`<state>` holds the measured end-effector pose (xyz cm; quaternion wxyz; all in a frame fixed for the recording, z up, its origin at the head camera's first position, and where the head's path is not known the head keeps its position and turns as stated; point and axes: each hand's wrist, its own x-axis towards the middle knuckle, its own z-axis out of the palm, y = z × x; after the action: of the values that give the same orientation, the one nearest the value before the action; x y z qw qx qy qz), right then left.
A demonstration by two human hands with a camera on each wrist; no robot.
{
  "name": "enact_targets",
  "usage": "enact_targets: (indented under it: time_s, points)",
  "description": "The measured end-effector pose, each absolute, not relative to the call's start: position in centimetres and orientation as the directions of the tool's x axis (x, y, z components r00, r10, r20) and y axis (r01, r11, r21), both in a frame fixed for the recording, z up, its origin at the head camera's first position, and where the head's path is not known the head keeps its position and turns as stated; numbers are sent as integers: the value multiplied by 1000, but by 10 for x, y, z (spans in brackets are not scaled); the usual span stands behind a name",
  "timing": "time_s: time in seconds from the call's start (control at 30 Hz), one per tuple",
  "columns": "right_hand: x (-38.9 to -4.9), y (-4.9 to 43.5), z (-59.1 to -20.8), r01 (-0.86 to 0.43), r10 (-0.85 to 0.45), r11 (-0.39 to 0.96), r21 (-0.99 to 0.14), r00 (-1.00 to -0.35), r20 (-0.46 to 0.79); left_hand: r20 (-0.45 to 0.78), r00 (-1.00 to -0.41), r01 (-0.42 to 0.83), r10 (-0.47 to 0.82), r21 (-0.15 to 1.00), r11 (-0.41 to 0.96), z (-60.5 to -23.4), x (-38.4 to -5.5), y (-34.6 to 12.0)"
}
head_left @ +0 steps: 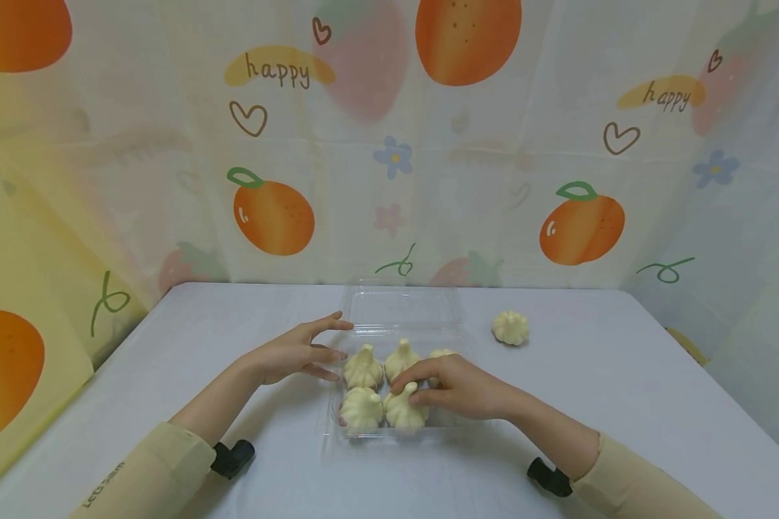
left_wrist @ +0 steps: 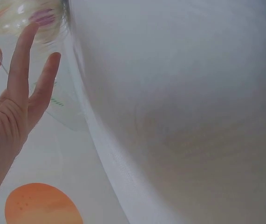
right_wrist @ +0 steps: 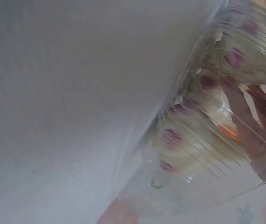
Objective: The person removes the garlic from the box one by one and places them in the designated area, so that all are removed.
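A clear plastic clamshell box lies with its lid folded back. Inside stand pale garlic bulbs: one at back left, one at back middle, one at front left and one at front middle. Another garlic bulb shows partly behind my right hand. That hand pinches the front middle bulb near its stem. My left hand has its fingers spread at the box's left side. In the right wrist view, purple-marked bulbs appear through the box wall.
One loose garlic bulb sits on the white table, right of the box and toward the back. A fruit-printed curtain hangs behind the table's far edge and along both sides.
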<state>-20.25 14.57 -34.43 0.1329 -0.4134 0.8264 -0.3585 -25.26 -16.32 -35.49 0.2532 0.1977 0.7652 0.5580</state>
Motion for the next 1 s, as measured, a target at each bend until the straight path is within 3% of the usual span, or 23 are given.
enact_targets:
  time_s: [0.37,1.0]
  points:
    - [-198,151,-333,-522,-763,395,-756,-645,46,-168,-796,20,582,953,302,-353,-252,-162]
    - [-199,168,-307,-501,-689,436,-747,-720,81,-164,-797,26,582,952,304,-352,-251,-162]
